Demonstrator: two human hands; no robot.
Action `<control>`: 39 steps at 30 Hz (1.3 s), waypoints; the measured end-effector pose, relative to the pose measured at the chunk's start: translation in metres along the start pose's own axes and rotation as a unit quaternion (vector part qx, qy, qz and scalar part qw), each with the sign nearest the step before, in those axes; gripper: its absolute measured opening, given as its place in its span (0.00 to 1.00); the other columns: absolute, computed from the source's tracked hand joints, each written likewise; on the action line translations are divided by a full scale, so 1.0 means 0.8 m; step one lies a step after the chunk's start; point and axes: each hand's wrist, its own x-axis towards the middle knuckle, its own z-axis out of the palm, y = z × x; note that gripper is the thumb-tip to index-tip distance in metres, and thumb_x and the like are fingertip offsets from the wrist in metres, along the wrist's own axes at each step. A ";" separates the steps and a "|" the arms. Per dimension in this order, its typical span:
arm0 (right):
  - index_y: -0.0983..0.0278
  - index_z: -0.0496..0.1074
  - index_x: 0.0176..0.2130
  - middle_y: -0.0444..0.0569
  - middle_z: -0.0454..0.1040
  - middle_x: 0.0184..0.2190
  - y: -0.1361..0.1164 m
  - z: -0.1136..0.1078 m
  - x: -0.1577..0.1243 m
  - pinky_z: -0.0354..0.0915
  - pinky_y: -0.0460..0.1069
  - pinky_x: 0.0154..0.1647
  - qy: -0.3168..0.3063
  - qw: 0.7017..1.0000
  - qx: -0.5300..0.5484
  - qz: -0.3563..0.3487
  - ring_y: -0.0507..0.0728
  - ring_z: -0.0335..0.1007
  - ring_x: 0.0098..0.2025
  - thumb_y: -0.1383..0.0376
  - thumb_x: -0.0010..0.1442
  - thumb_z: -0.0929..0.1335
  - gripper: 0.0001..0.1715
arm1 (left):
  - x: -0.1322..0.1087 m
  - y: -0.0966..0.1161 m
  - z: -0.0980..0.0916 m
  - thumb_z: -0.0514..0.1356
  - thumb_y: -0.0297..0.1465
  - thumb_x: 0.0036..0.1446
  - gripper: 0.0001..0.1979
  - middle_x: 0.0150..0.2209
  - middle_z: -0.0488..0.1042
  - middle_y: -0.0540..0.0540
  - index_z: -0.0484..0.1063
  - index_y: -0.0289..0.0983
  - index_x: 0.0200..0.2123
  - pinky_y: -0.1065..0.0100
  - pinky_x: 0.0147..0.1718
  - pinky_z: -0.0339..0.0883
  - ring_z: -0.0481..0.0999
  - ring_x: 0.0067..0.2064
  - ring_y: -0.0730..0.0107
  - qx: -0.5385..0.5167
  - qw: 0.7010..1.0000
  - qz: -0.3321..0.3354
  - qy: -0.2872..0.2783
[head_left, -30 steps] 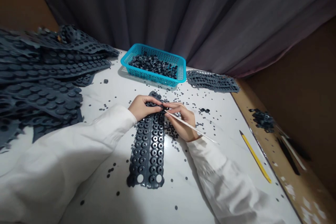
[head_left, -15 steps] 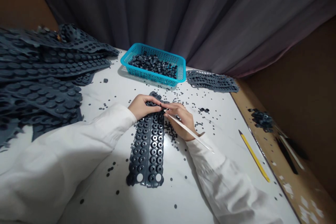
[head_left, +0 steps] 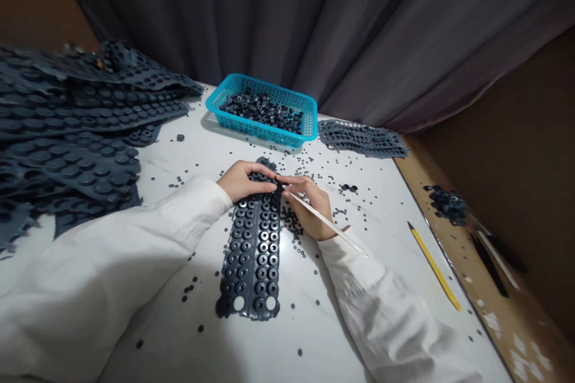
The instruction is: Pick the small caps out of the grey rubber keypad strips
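Observation:
A strip of dark grey rubber washers [head_left: 251,251], moulded in rows, lies lengthwise on the white table, with two round holes at its near end. Over its far part, my left hand [head_left: 245,181] is closed, thumb and index finger pinched at a small dark rubber piece [head_left: 280,186] that is partly hidden. My right hand [head_left: 314,206] meets those fingertips from the right. A slim white stick [head_left: 330,224] is gripped in it, one end at the dark piece and the other pointing back over my right sleeve.
Behind the hands stands a blue basket [head_left: 260,131] of small dark rubber parts. Stacked rubber sheets [head_left: 67,155] fill the left side. A perforated sheet [head_left: 363,139] lies at the back right. A yellow utility knife or pencil-like tool [head_left: 433,266] rests on the right. Small dark discs are scattered about.
Both hands stay at nearly the same spot. The fingertips and white stick have shifted only very slightly; the strip has not visibly moved.

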 end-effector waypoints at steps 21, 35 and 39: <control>0.60 0.69 0.33 0.51 0.78 0.49 -0.004 0.007 -0.003 0.66 0.57 0.56 0.033 0.975 0.171 0.140 0.58 0.74 0.53 0.64 0.60 0.70 0.05 | -0.007 0.002 0.007 0.69 0.35 0.43 0.16 0.39 0.82 0.45 0.80 0.35 0.37 0.56 0.52 0.67 0.79 0.45 0.56 -0.001 0.999 0.015 0.040; 0.60 0.69 0.33 0.50 0.79 0.46 -0.002 0.009 -0.005 0.68 0.55 0.54 0.039 0.968 0.195 0.153 0.56 0.75 0.51 0.66 0.60 0.71 0.05 | -0.011 0.002 0.013 0.67 0.33 0.44 0.11 0.36 0.83 0.46 0.81 0.36 0.33 0.60 0.50 0.69 0.80 0.42 0.58 0.034 0.997 0.024 0.067; 0.60 0.69 0.34 0.50 0.79 0.47 -0.002 0.008 -0.008 0.67 0.56 0.54 0.034 0.973 0.176 0.149 0.57 0.75 0.51 0.65 0.60 0.70 0.04 | -0.011 0.004 0.013 0.67 0.33 0.44 0.11 0.35 0.83 0.46 0.81 0.36 0.33 0.61 0.49 0.70 0.81 0.41 0.59 0.036 0.997 0.024 0.068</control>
